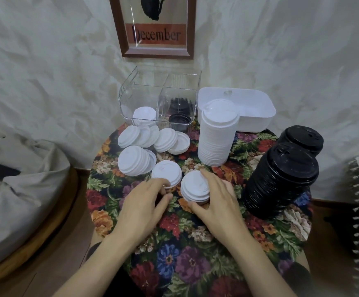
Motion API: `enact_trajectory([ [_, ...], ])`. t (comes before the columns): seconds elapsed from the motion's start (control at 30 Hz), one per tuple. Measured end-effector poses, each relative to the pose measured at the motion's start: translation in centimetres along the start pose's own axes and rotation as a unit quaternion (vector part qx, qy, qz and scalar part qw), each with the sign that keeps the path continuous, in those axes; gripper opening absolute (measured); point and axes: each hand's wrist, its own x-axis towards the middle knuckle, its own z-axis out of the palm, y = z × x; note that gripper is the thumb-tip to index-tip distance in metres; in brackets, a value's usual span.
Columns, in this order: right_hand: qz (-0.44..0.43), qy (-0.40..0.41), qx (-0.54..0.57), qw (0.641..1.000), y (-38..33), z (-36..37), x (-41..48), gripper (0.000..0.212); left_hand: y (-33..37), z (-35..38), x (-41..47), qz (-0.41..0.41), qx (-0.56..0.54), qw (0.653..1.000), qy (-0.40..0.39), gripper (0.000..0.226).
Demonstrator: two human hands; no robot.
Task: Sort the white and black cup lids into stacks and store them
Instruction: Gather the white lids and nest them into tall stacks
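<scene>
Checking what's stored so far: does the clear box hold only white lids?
No, the clear box holds white lids on one side and black lids on the other.

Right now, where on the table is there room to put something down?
Bare flowery cloth lies near, between the forearms. A smaller gap sits between the tall white stack and black stack. Loose white lids crowd the far left.

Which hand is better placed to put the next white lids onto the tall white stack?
Probably the right hand: its fingers curl round a small lid pile, nearest the tall white stack. The left hand is at a second pile farther left.
</scene>
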Motion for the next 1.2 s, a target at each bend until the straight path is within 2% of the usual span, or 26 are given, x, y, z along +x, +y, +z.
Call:
enact_trajectory([
  [0.07, 0.004, -0.005, -0.003, 1.0, 0.0, 0.0, 0.2, 0.078, 0.1, 0.1, -0.2, 0.022, 0.004, 0.999, -0.031, 0.028],
  [0.17, 0.013, -0.012, 0.025, 1.0, -0.1, -0.5, 0.0, 0.078, 0.3, 0.0, -0.1, 0.002, -0.023, 0.997, -0.077, 0.053],
  [0.23, 0.009, -0.028, 0.045, 0.999, 0.0, -0.8, -0.5, 0.077, 0.5, -0.1, -0.3, -0.007, -0.06, 0.993, -0.098, 0.06],
  [0.4, -0.041, -0.087, 0.022, 0.995, 0.1, -1.3, -1.7, 0.081, 0.6, -0.4, -1.0, -0.004, -0.082, 0.993, -0.079, 0.047],
  [0.5, -0.047, -0.111, 0.026, 0.992, -0.1, -1.5, -2.0, 0.084, -0.1, -1.1, -1.9, -0.007, -0.085, 0.993, -0.08, 0.054],
  [0.6, -0.043, -0.118, 0.028, 0.992, -0.2, -1.5, -2.1, 0.083, -0.4, -1.6, -2.5, -0.016, -0.094, 0.988, -0.118, 0.066],
  [0.73, -0.039, -0.111, 0.04, 0.992, -0.3, -1.6, -1.9, 0.078, 0.4, -1.8, -2.3, -0.009, -0.07, 0.988, -0.135, 0.075],
  [0.83, -0.04, -0.119, 0.039, 0.991, -0.1, -1.6, -1.8, 0.082, 1.1, -1.6, -2.0, -0.005, -0.046, 0.988, -0.144, 0.083],
  [1.03, -0.059, -0.15, 0.021, 0.987, 0.5, -1.7, -1.8, 0.091, 1.1, -1.5, -1.7, -0.025, -0.058, 0.988, -0.141, 0.078],
  [1.2, -0.058, -0.157, 0.019, 0.986, 0.7, -1.8, -1.7, 0.088, 0.5, -1.4, -1.8, -0.009, -0.072, 0.984, -0.161, 0.077],
])
